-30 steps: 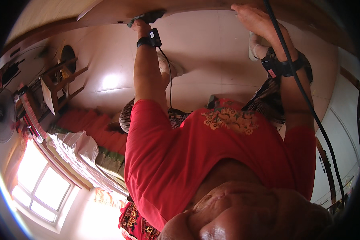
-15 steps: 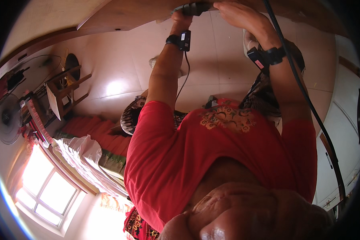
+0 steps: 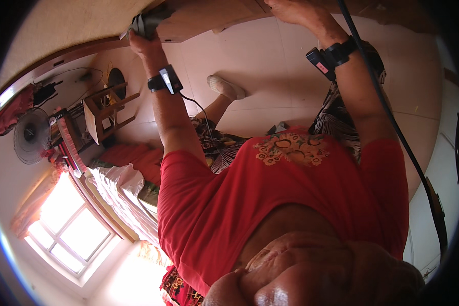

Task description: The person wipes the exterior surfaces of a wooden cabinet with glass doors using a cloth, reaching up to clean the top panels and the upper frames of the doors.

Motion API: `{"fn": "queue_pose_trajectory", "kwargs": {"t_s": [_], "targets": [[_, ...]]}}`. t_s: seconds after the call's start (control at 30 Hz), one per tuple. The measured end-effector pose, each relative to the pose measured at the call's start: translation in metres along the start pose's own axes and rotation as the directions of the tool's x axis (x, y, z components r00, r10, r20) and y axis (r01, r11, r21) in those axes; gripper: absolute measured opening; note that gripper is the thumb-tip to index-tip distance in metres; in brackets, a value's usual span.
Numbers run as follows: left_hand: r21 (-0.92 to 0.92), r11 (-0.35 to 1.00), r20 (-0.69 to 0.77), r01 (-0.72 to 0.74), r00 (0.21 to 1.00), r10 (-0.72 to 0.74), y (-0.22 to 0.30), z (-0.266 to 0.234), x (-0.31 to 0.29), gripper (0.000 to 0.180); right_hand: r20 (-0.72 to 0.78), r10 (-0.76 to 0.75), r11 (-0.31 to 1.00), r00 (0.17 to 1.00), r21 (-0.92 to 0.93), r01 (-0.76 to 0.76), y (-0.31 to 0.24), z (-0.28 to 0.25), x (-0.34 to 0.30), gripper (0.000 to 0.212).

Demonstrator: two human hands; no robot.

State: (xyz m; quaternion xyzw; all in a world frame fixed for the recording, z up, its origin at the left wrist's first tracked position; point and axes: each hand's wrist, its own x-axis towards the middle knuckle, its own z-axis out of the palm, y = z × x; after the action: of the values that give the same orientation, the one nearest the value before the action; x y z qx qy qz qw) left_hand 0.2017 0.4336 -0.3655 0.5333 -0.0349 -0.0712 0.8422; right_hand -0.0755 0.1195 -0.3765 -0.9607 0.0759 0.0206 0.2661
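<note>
Item, as I read the view: left hand [image 3: 144, 42] clenched around a grey cloth [image 3: 147, 23], pressed to the near edge of a brown wooden board [image 3: 209, 18], apparently for wiping. Right hand [image 3: 296, 10] lies on the board farther along, likely steadying; I cannot tell its grip. Black wrist bands; pale tiled floor [image 3: 275, 66]; wooden stool [image 3: 107, 109]; fan [image 3: 31, 135].
</note>
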Motion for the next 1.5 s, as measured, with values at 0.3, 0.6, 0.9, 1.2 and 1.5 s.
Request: {"fn": "queue_pose_trajectory", "kwargs": {"t_s": [0.3, 0.6, 0.9, 1.2, 1.5], "targets": [[0.018, 0.968, 0.131, 0.25, 0.959, -0.25, -0.167, -0.029, 0.01, 0.034, 0.019, 0.061, 0.995, 0.998, -0.077, -0.06, 0.021, -0.006, -0.006, 0.022], [-0.212, 0.839, 0.337, 0.501, 0.843, -0.418, -0.248, 0.095, -0.043, 0.021, -0.115, 0.034, 0.999, 0.993, 0.007, -0.034, 0.038, -0.002, -0.016, 0.026], [-0.051, 0.98, 0.407, 0.19, 0.9, -0.154, -0.086, 0.149, -0.07, 0.037, -0.13, 0.08, 0.995, 0.988, 0.061, -0.073, 0.053, -0.007, -0.033, 0.026], [0.35, 0.853, 0.447, 0.387, 0.732, -0.515, -0.1, 0.189, -0.174, 0.03, -0.534, -0.344, 0.882, 0.773, 0.098, 0.46, 0.003, -0.018, -0.04, 0.05], [0.613, 0.616, 0.771, -0.495, 0.545, -0.329, -0.055, 0.216, -0.158, 0.041, -0.756, -0.301, 0.869, 0.581, 0.033, 0.494, 0.005, -0.054, -0.06, 0.036]]}}
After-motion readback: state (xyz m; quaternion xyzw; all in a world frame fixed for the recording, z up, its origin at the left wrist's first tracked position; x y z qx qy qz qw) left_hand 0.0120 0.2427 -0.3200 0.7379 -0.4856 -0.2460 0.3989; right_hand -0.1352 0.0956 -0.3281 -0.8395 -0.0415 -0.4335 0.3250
